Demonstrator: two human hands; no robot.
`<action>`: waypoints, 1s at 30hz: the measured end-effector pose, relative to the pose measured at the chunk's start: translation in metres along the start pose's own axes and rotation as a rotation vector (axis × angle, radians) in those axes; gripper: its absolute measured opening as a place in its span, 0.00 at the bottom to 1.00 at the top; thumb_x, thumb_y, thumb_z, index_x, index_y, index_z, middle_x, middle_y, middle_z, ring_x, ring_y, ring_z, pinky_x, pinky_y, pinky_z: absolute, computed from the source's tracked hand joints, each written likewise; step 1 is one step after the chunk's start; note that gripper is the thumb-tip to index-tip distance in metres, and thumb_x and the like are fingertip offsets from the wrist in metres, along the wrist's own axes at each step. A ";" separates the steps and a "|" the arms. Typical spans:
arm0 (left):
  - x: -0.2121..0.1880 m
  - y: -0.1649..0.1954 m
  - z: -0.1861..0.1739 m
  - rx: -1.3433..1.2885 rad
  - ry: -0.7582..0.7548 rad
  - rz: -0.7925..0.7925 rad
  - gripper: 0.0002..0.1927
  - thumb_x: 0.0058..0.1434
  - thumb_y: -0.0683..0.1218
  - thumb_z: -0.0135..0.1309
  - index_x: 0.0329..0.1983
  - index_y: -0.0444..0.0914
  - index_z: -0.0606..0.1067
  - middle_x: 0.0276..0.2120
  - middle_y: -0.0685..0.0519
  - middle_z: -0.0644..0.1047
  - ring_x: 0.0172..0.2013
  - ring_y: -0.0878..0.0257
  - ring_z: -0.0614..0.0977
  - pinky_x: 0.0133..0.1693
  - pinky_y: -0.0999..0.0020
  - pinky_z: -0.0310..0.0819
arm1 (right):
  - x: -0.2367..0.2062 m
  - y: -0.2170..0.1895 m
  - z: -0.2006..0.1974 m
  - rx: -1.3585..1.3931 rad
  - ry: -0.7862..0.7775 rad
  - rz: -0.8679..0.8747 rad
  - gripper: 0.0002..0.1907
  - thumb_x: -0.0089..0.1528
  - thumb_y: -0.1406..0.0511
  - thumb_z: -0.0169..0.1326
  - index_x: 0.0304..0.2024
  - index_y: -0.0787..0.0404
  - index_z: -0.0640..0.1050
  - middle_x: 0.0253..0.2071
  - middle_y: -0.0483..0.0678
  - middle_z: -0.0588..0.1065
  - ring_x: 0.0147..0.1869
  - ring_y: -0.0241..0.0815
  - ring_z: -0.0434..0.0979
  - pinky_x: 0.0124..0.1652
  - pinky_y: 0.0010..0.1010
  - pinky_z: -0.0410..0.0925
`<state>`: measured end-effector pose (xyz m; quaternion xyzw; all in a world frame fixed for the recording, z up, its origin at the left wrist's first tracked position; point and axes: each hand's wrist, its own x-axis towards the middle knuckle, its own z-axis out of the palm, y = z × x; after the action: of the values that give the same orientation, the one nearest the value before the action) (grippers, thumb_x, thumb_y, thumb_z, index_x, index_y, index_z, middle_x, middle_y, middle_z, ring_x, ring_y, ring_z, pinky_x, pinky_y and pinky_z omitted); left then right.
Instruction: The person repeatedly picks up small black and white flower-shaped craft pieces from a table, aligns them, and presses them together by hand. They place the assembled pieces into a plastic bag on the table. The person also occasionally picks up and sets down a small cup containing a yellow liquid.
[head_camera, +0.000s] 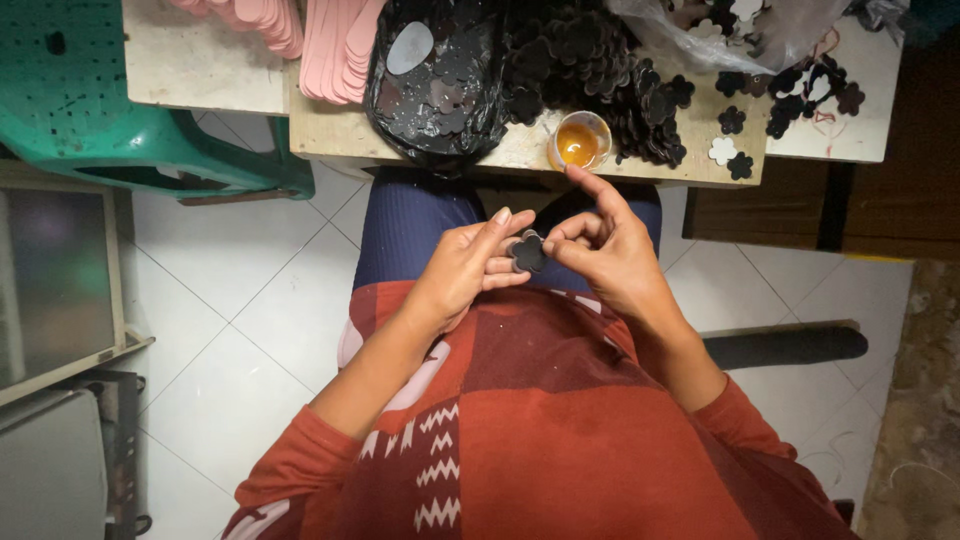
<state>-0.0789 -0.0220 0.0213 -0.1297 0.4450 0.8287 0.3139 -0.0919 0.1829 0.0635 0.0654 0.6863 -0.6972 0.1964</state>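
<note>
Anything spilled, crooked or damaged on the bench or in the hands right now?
Nothing looks damaged. The small cup of amber liquid stands upright at the table's front edge, unspilled. Both hands, left and right, pinch one dark flower-shaped piece.

Flower piece (527, 252) between hands, cup (579, 141) behind (on table (330, 135)).

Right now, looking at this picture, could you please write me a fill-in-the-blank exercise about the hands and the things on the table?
1. Both hands, left and right, hold a small dark piece shaped like a ____.
2. The cup on the table holds a liquid of ____ colour.
3. The stacked strips at the table's far edge are ____.
4. The chair beside the table is ____.

Missing words: flower; orange; pink; green
</note>
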 end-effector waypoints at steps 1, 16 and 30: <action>0.000 0.000 0.000 -0.005 0.001 -0.002 0.34 0.70 0.60 0.45 0.67 0.30 0.70 0.45 0.47 0.79 0.42 0.61 0.83 0.47 0.64 0.83 | 0.000 0.000 0.000 -0.007 0.000 0.001 0.44 0.57 0.78 0.58 0.75 0.64 0.59 0.36 0.48 0.78 0.40 0.31 0.78 0.42 0.20 0.71; 0.002 -0.005 -0.003 0.033 0.008 -0.005 0.30 0.70 0.57 0.47 0.67 0.31 0.70 0.43 0.50 0.80 0.38 0.64 0.83 0.44 0.67 0.82 | 0.000 -0.005 0.003 -0.135 0.008 0.026 0.43 0.57 0.76 0.59 0.74 0.61 0.60 0.35 0.49 0.80 0.28 0.23 0.68 0.30 0.15 0.62; 0.001 -0.004 -0.001 0.021 0.028 0.024 0.30 0.70 0.57 0.47 0.67 0.31 0.70 0.48 0.46 0.80 0.43 0.60 0.85 0.46 0.64 0.84 | 0.000 -0.003 0.006 -0.131 0.038 -0.006 0.43 0.58 0.76 0.60 0.74 0.63 0.59 0.35 0.47 0.79 0.29 0.23 0.68 0.30 0.14 0.62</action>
<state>-0.0773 -0.0208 0.0177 -0.1327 0.4595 0.8258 0.2989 -0.0923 0.1764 0.0669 0.0634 0.7342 -0.6501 0.1851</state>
